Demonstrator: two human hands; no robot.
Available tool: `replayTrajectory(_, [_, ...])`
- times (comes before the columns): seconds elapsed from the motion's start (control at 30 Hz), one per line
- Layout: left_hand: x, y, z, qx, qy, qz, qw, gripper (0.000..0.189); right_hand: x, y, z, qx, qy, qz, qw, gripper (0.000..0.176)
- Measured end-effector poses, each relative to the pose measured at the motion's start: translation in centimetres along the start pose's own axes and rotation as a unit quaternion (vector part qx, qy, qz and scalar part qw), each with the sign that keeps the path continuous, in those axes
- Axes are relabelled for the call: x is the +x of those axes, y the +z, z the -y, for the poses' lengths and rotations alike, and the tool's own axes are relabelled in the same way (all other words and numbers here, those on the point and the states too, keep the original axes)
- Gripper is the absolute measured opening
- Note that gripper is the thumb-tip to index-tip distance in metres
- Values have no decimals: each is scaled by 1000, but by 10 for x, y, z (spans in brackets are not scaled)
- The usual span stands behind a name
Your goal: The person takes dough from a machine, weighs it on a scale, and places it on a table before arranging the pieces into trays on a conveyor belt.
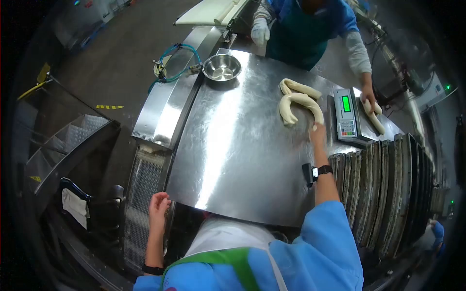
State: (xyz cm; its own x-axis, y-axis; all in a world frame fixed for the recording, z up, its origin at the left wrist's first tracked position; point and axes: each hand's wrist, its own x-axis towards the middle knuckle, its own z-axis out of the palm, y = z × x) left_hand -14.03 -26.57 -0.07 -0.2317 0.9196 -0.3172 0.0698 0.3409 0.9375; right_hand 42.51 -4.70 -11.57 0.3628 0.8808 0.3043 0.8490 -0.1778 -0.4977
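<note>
- Left hand [159, 202]: just beside the near-left corner of the table [257, 160]; fingers loosely curled, nothing visible in the grip.
- Metal bowl [222, 68]: at the far-left corner.
- Rear dough strip [303, 88]: folded, towards the far edge, touching the curved strip.
- Curved dough strip [316, 110]: arched on the table towards the right edge; its right-hand end lies in the right hand's grip, the body extending beyond the fingers.
- Right hand [318, 135]: closed on that end.
- Scale [345, 119]: by the right edge; a co-worker's hand [369, 97] touches dough there.
</note>
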Motion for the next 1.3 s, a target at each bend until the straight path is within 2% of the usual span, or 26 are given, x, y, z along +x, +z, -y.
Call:
replayTrajectory(0.03, [0, -4, 6, 4, -6, -8, 1000, 16, -14, 6, -4, -72, 21, -11, 997, 32])
replayTrajectory(0.07, [1, -7, 11, 7, -12, -17, 1000, 16, -25, 7, -1, -72, 19, -9, 997, 32])
replayTrajectory(0.13, [2, -11, 17, 5, -21, -27, 999, 16, -38, 11, 6, -35, 115, 0, 993, 30])
replayTrajectory(0.17, [2, -12, 20, 3, -28, -34, 999, 16, -38, 15, 5, -33, 112, 4, 993, 30])
replayTrajectory(0.23, [3, -14, 25, 5, -28, -40, 999, 16, -40, 33, -6, 65, 144, 97, 983, 29])
replayTrajectory(0.27, [4, -17, 27, 6, -25, -40, 999, 17, -45, 36, 2, 68, 139, 106, 982, 29])
replayTrajectory(0.37, [12, -29, 53, 20, -21, -64, 998, 18, -72, 30, 39, 115, 64, 139, 982, 27])
replayTrajectory(0.43, [16, -37, 67, 29, -24, -96, 995, 20, -91, 24, 66, 152, -22, 183, 971, 23])
replayTrajectory(0.5, [21, -47, 78, 32, 4, -123, 992, 22, -109, 29, 79, 211, -52, 260, 941, 19])
replayTrajectory(0.53, [28, -56, 94, 49, -2, -146, 988, 23, -118, 25, 91, 195, -68, 279, 938, 18])
replayTrajectory(0.63, [44, -66, 119, 48, -36, -209, 976, 32, -137, 14, 110, 185, -96, 294, 933, 15])
replayTrajectory(0.7, [56, -71, 122, 164, -13, -268, 949, 43, -142, 13, 107, 171, -119, 303, 930, 15])
replayTrajectory(0.73, [61, -72, 119, 160, -16, -274, 948, 43, -144, 12, 105, 156, -130, 301, 932, 14])
replayTrajectory(0.8, [68, -75, 97, 368, 2, -352, 860, 55, -144, 5, 106, 127, -159, 312, 928, 15])
replayTrajectory(0.87, [82, -84, 91, 412, 18, -339, 846, 58, -145, 2, 108, 96, -183, 317, 925, 15])
replayTrajectory(0.93, [100, -88, 85, 480, 47, -301, 823, 61, -146, 2, 104, 95, -120, 366, 918, 18])
replayTrajectory(1.03, [129, -88, 79, 501, 101, -246, 823, 58, -154, 5, 131, 70, -55, 385, 919, 21])
replayTrajectory(1.07, [135, -84, 76, 497, 107, -245, 825, 58, -153, 8, 140, 82, -40, 403, 911, 28])
replayTrajectory(1.1, [139, -77, 75, 501, 89, -235, 828, 55, -154, 14, 151, 81, -42, 398, 913, 28])
replayTrajectory(1.17, [141, -79, 75, 500, 66, -229, 833, 52, -156, 30, 181, 60, -178, 215, 958, 38])
replayTrajectory(1.3, [117, -108, 79, 502, 102, -179, 840, 45, -146, 54, 234, 31, -212, 189, 958, 47])
